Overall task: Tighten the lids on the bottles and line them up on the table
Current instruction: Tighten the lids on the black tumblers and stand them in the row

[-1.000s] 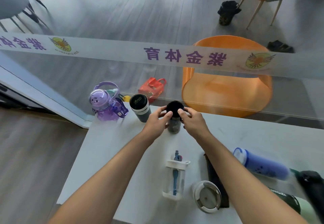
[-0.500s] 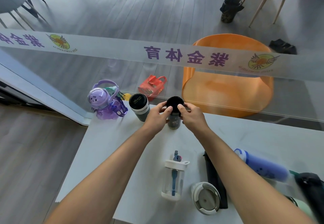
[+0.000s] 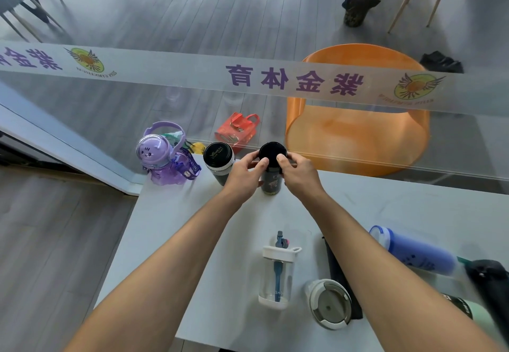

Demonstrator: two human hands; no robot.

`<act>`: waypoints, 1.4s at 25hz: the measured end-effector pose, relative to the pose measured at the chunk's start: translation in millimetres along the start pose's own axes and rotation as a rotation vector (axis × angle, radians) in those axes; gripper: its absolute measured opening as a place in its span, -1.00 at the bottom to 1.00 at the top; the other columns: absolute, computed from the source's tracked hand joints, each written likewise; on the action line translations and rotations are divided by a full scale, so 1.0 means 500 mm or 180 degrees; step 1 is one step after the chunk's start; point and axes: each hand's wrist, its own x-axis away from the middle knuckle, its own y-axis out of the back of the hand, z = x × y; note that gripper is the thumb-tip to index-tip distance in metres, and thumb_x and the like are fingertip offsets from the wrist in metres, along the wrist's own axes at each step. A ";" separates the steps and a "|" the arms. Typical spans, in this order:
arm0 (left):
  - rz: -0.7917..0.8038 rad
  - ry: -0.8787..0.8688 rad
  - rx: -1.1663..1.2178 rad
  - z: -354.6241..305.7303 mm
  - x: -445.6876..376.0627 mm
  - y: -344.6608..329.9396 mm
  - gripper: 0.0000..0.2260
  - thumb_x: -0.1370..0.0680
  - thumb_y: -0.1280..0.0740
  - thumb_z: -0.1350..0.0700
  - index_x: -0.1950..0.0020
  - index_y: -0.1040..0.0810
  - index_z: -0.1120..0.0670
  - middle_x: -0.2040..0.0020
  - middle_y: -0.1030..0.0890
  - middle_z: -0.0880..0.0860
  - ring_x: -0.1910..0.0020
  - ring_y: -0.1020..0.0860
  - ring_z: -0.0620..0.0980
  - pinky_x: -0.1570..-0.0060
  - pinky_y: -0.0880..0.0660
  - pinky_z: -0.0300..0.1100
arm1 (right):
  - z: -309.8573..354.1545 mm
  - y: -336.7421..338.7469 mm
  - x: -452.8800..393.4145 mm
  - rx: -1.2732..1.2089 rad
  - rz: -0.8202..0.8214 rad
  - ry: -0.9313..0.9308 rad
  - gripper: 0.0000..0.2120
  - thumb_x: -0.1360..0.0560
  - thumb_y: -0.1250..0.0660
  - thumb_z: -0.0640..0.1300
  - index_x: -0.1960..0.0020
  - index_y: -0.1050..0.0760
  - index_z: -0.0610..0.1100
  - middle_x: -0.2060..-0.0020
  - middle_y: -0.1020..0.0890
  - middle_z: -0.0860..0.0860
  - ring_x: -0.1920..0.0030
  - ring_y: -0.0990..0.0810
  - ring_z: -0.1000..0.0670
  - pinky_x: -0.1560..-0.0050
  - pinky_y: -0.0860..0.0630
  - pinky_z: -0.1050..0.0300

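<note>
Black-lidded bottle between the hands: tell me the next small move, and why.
Probably let go and reach for the clear bottle. The black-lidded bottle already stands upright beside the dark tumbler in the back row, both hands' fingers around its lid.

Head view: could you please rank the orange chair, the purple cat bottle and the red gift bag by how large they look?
1. orange chair
2. purple cat bottle
3. red gift bag
The bag lies farther off, beyond the glass, so its true size is unsure.
</note>
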 end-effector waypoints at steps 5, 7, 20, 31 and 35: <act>-0.1071 -0.1593 -0.2174 -0.026 0.015 0.055 -0.67 -0.58 -0.29 -0.01 -0.32 -0.50 0.02 -0.17 -0.58 0.06 -0.13 -0.54 0.06 -0.16 -0.53 0.00 | -0.004 -0.002 0.001 0.0372 -0.0142 0.0190 -0.43 -0.54 -0.27 0.22 -0.45 -0.39 -0.03 -0.28 -0.58 -0.08 -0.24 -0.54 -0.07 -0.18 -0.51 -0.01; -0.1465 -0.1684 -0.3134 -0.035 0.006 0.103 -0.56 -0.51 -0.37 -0.03 -0.38 -0.44 -0.04 -0.30 -0.48 0.10 -0.24 -0.44 0.16 -0.26 -0.44 0.04 | -0.003 -0.009 0.004 0.0634 -0.0127 0.0387 -0.28 -0.41 -0.42 0.24 -0.49 -0.30 0.04 -0.31 -0.51 -0.04 -0.28 -0.51 -0.05 -0.26 -0.48 0.02; -0.0839 -0.1072 -0.2710 0.020 -0.063 0.207 -0.40 -0.41 -0.51 0.15 -0.41 -0.44 -0.10 -0.29 -0.44 0.14 -0.26 -0.47 0.18 -0.32 -0.44 0.03 | 0.026 -0.066 -0.015 0.0753 -0.0104 0.0812 -0.39 -0.35 -0.58 -0.09 -0.32 -0.40 0.01 -0.12 -0.64 -0.03 -0.12 -0.58 -0.09 -0.10 -0.52 0.05; -0.1246 -0.1204 -0.3104 0.025 0.003 0.175 -0.33 -0.47 -0.45 0.09 -0.52 -0.26 -0.11 -0.50 -0.28 0.17 -0.41 -0.31 0.28 -0.39 -0.31 0.15 | 0.006 -0.024 0.020 0.0854 -0.0090 0.0270 -0.19 -0.38 -0.57 -0.06 -0.51 -0.24 0.03 -0.30 -0.55 -0.10 -0.29 -0.54 -0.10 -0.27 -0.51 -0.05; -0.1118 -0.1602 -0.2619 0.071 0.129 0.091 -0.49 -0.50 -0.37 0.16 -0.43 -0.37 0.00 -0.35 -0.41 0.10 -0.25 -0.40 0.14 -0.32 -0.34 -0.01 | -0.054 0.069 0.112 0.0704 -0.0280 -0.0087 -0.49 -0.52 -0.41 0.01 -0.43 -0.38 0.01 -0.19 -0.58 -0.05 -0.17 -0.58 -0.06 -0.11 -0.54 0.03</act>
